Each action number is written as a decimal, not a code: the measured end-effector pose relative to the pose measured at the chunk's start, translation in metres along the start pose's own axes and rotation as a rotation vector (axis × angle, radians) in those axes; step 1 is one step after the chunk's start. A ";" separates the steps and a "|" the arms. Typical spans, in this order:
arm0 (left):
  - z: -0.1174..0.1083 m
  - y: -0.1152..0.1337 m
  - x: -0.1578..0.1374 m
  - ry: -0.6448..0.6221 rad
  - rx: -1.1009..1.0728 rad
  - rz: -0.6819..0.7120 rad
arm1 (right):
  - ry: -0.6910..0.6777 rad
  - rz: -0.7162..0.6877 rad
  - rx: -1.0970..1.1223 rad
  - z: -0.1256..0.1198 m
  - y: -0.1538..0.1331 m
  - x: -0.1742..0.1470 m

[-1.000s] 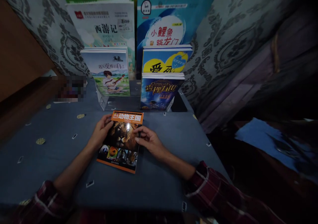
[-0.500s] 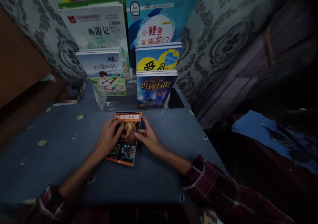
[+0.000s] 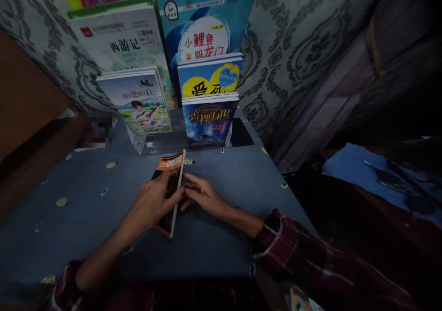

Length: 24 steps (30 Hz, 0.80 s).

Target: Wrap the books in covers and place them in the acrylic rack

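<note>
A small paperback book (image 3: 168, 164) with an orange band and a dark cover stands tilted on the cloth, its right edge raised toward me. Across its front cover lies my left hand (image 3: 155, 195), the thumb reaching the raised edge and the fingers curled over the cover. My right hand (image 3: 203, 198) is at that same edge, with thumb and fingers bent against it; some of its fingertips are hidden behind the book. Both hands grip the book between them.
Beyond the book, a clear stand (image 3: 162, 144) holds several upright books, among them a blue one (image 3: 209, 122) and one with a guitar player (image 3: 141, 104). A dark flat object (image 3: 241, 132) lies beside it. Scissors (image 3: 388, 177) rest on blue cloth (image 3: 348, 166) at right.
The book has gone from lying nearly flat to tilted, its right edge lifted and turned leftward. My left thumb has moved to that edge. The view has shifted slightly.
</note>
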<state>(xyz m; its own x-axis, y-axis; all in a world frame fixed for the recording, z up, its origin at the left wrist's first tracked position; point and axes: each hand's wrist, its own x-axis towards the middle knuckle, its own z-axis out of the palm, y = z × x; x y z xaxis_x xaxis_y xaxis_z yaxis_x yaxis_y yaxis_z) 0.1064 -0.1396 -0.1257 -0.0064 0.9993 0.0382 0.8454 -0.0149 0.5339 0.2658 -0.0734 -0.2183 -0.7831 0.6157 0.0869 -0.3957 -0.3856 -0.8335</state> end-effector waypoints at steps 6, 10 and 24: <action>-0.003 -0.001 -0.002 0.000 -0.061 0.011 | 0.034 0.021 0.019 -0.003 0.002 -0.002; -0.004 -0.002 -0.001 -0.002 -0.084 0.002 | 0.051 0.024 0.005 -0.001 -0.001 -0.001; 0.016 -0.001 -0.010 0.083 0.099 0.011 | 0.149 0.024 -0.056 0.004 -0.009 0.002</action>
<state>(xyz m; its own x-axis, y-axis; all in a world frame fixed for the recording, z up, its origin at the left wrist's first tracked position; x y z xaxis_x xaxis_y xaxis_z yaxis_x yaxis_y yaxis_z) 0.1141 -0.1493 -0.1406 -0.0372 0.9926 0.1152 0.8941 -0.0185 0.4474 0.2666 -0.0713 -0.2084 -0.7106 0.7035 -0.0115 -0.3475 -0.3652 -0.8636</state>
